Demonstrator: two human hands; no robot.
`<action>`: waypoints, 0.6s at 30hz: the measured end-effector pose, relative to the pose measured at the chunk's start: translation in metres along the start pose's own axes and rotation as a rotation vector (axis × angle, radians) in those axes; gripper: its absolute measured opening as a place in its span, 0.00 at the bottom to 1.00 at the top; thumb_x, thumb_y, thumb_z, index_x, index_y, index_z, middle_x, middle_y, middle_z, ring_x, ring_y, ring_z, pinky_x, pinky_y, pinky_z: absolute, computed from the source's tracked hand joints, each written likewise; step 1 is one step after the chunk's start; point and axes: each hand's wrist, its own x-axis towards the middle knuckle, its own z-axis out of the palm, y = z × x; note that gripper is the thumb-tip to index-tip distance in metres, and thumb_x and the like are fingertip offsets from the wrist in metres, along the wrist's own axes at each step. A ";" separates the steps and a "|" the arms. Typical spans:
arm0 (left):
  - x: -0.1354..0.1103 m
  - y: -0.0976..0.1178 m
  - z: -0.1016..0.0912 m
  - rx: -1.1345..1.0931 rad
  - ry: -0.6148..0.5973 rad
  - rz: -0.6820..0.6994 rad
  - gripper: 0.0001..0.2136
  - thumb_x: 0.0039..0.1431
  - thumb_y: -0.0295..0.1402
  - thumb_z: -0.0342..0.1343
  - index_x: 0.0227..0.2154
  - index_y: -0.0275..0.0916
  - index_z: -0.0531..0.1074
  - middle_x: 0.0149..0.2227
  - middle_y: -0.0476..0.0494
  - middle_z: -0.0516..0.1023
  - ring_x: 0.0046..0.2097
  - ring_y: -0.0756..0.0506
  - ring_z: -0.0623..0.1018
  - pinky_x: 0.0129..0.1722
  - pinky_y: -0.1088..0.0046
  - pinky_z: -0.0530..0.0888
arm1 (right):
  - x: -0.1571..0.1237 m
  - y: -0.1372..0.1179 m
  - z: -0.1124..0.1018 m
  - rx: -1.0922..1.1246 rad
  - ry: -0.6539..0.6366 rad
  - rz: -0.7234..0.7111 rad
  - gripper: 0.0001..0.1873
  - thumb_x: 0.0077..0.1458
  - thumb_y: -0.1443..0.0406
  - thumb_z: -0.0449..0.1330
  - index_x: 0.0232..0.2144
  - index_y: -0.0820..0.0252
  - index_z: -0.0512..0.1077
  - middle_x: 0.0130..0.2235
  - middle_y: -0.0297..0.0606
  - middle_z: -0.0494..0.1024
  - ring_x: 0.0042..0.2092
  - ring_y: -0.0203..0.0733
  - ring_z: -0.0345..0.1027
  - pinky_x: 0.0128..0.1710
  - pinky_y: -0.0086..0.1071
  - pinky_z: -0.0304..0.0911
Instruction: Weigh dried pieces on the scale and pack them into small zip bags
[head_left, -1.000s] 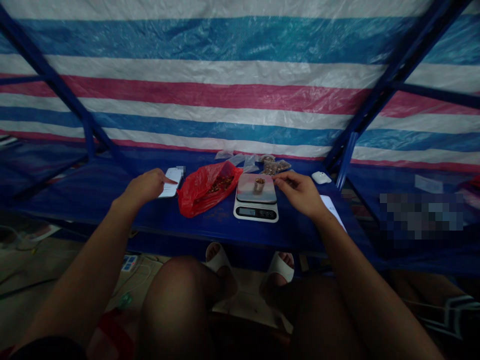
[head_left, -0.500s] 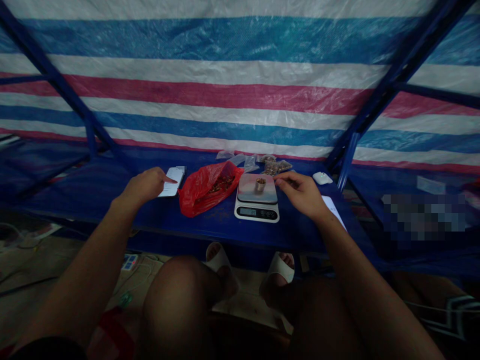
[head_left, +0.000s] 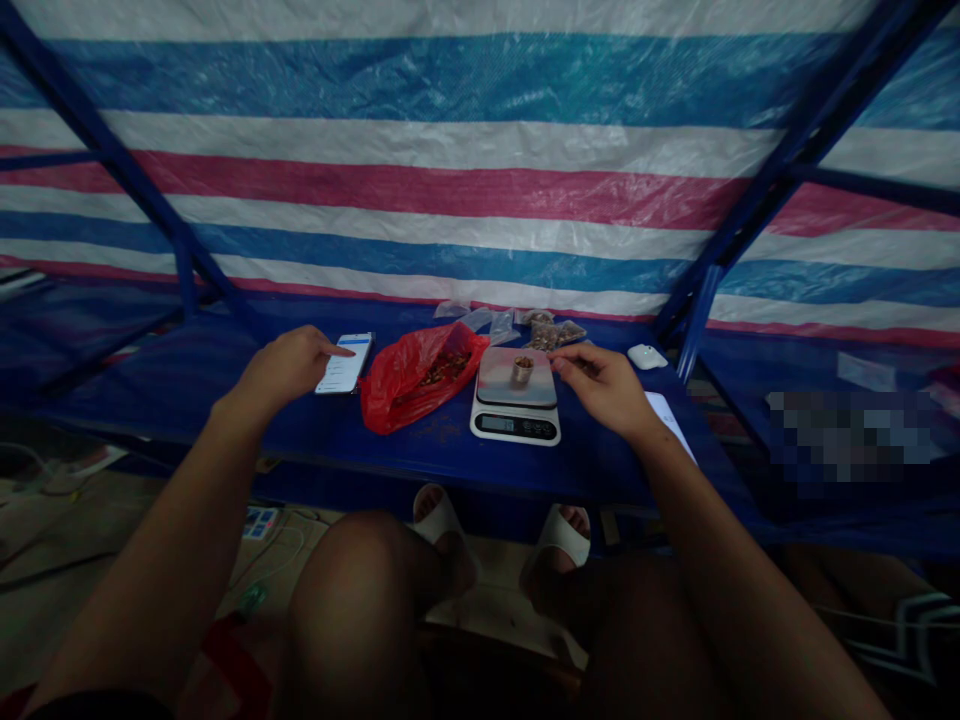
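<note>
My left hand (head_left: 289, 368) points its outstretched index finger at the lit screen of a phone (head_left: 345, 366), with the other fingers curled in and nothing held. My right hand (head_left: 604, 385) is at the right edge of a small digital scale (head_left: 516, 425), its thumb and index fingertips near the weighing plate. I see no object in its fingers, though the palm side is dark. On the plate stands a small metal cup (head_left: 523, 372) with brownish bits in it. Left of the scale lies an open red plastic bag (head_left: 397, 385) holding small brown pieces (head_left: 448, 367).
Clear plastic bags (head_left: 502, 326) and filled ones (head_left: 555, 333) lie behind the scale. A white earphone case (head_left: 646, 357) and a second phone (head_left: 670, 425) are on the right of the blue table (head_left: 420, 460). Blue posts (head_left: 697, 325) and striped sheeting (head_left: 465, 190) stand behind.
My left index finger has shifted slightly up and right on the phone, whose screen now shows a blue band near the top. My right hand stays by the scale.
</note>
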 end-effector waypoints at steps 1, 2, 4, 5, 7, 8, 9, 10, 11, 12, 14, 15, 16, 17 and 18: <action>-0.005 0.011 -0.007 -0.002 0.001 0.049 0.22 0.70 0.25 0.50 0.58 0.39 0.86 0.56 0.36 0.86 0.52 0.38 0.83 0.58 0.62 0.78 | 0.000 0.000 0.000 0.004 0.000 -0.005 0.16 0.63 0.52 0.66 0.42 0.55 0.86 0.42 0.42 0.90 0.41 0.49 0.83 0.43 0.41 0.75; -0.012 0.025 -0.013 -0.048 0.049 0.103 0.22 0.73 0.29 0.48 0.59 0.36 0.85 0.57 0.34 0.86 0.54 0.37 0.83 0.60 0.60 0.78 | 0.001 0.000 0.000 0.008 0.000 -0.011 0.15 0.63 0.52 0.66 0.42 0.55 0.86 0.42 0.42 0.90 0.42 0.50 0.83 0.44 0.42 0.75; -0.023 0.059 -0.023 -0.195 0.074 0.195 0.22 0.75 0.35 0.48 0.59 0.38 0.85 0.56 0.37 0.87 0.55 0.37 0.84 0.60 0.62 0.78 | 0.001 -0.001 0.001 0.014 0.003 -0.015 0.14 0.63 0.53 0.66 0.42 0.55 0.86 0.43 0.42 0.90 0.43 0.50 0.83 0.45 0.42 0.76; -0.027 0.076 -0.024 -0.263 0.051 0.220 0.21 0.74 0.35 0.49 0.56 0.40 0.86 0.55 0.40 0.88 0.54 0.38 0.85 0.58 0.63 0.79 | 0.001 -0.002 0.002 0.015 0.004 -0.013 0.14 0.63 0.54 0.66 0.42 0.55 0.86 0.43 0.42 0.91 0.43 0.50 0.83 0.44 0.42 0.75; -0.029 0.107 -0.018 -0.297 -0.079 0.284 0.21 0.72 0.31 0.49 0.57 0.44 0.87 0.55 0.45 0.89 0.55 0.40 0.86 0.61 0.66 0.79 | 0.001 -0.003 0.004 0.010 0.009 -0.011 0.14 0.63 0.55 0.66 0.42 0.55 0.87 0.43 0.42 0.91 0.41 0.49 0.83 0.43 0.41 0.75; -0.025 0.118 -0.010 -0.283 -0.146 0.307 0.22 0.71 0.29 0.50 0.56 0.44 0.87 0.55 0.46 0.89 0.55 0.40 0.86 0.62 0.66 0.79 | 0.000 -0.004 0.005 0.005 0.011 -0.016 0.14 0.64 0.55 0.65 0.43 0.55 0.87 0.43 0.42 0.91 0.41 0.49 0.83 0.42 0.41 0.75; -0.019 0.127 -0.001 -0.258 -0.180 0.315 0.22 0.71 0.27 0.50 0.57 0.43 0.87 0.56 0.44 0.89 0.57 0.39 0.86 0.63 0.66 0.78 | 0.000 -0.006 0.006 -0.001 0.012 -0.022 0.15 0.64 0.55 0.65 0.43 0.55 0.87 0.43 0.42 0.91 0.41 0.49 0.82 0.41 0.41 0.74; -0.010 0.133 0.010 -0.234 -0.182 0.303 0.22 0.71 0.26 0.50 0.57 0.41 0.86 0.58 0.42 0.88 0.58 0.39 0.86 0.64 0.65 0.77 | -0.001 -0.007 0.007 -0.010 0.012 -0.029 0.15 0.64 0.55 0.65 0.44 0.55 0.87 0.44 0.42 0.91 0.41 0.49 0.82 0.41 0.41 0.74; -0.001 0.137 0.022 -0.210 -0.176 0.283 0.22 0.71 0.24 0.50 0.58 0.40 0.86 0.60 0.40 0.87 0.60 0.38 0.85 0.64 0.65 0.77 | -0.001 -0.007 0.008 -0.021 0.009 -0.033 0.15 0.64 0.55 0.65 0.44 0.55 0.87 0.43 0.42 0.90 0.41 0.49 0.82 0.41 0.41 0.74; 0.009 0.140 0.032 -0.188 -0.170 0.269 0.23 0.71 0.23 0.50 0.59 0.39 0.85 0.61 0.38 0.86 0.61 0.38 0.85 0.63 0.66 0.77 | -0.001 -0.008 0.008 -0.033 0.007 -0.033 0.15 0.64 0.55 0.65 0.43 0.55 0.88 0.43 0.42 0.90 0.40 0.49 0.81 0.40 0.40 0.74; 0.027 0.142 0.048 -0.138 -0.199 0.209 0.21 0.70 0.22 0.52 0.58 0.36 0.85 0.59 0.32 0.86 0.61 0.36 0.85 0.62 0.66 0.77 | -0.001 -0.007 0.008 -0.051 0.000 -0.028 0.15 0.64 0.54 0.65 0.43 0.55 0.88 0.41 0.42 0.90 0.40 0.50 0.80 0.40 0.40 0.74; 0.034 0.143 0.053 -0.117 -0.222 0.202 0.19 0.71 0.23 0.53 0.57 0.35 0.85 0.59 0.30 0.87 0.60 0.35 0.86 0.61 0.66 0.77 | -0.001 -0.007 0.008 -0.053 -0.005 -0.026 0.15 0.64 0.54 0.65 0.42 0.55 0.88 0.40 0.42 0.89 0.40 0.50 0.80 0.39 0.40 0.74; 0.039 0.145 0.057 -0.106 -0.238 0.194 0.18 0.71 0.24 0.55 0.56 0.35 0.86 0.58 0.29 0.87 0.59 0.35 0.86 0.59 0.67 0.78 | -0.001 -0.006 0.009 -0.051 -0.011 -0.025 0.15 0.64 0.54 0.65 0.42 0.55 0.88 0.40 0.42 0.89 0.40 0.50 0.80 0.40 0.41 0.73; 0.042 0.146 0.058 -0.101 -0.252 0.189 0.16 0.71 0.25 0.56 0.54 0.35 0.87 0.57 0.29 0.87 0.58 0.35 0.87 0.58 0.67 0.78 | -0.001 -0.005 0.009 -0.045 -0.016 -0.024 0.15 0.64 0.54 0.65 0.42 0.55 0.88 0.40 0.42 0.89 0.40 0.50 0.80 0.40 0.41 0.73; 0.044 0.148 0.058 -0.100 -0.262 0.187 0.15 0.71 0.25 0.57 0.52 0.36 0.87 0.56 0.29 0.88 0.57 0.35 0.87 0.56 0.68 0.78 | -0.001 -0.005 0.009 -0.037 -0.022 -0.022 0.16 0.64 0.53 0.65 0.43 0.55 0.88 0.40 0.42 0.89 0.40 0.50 0.80 0.40 0.41 0.73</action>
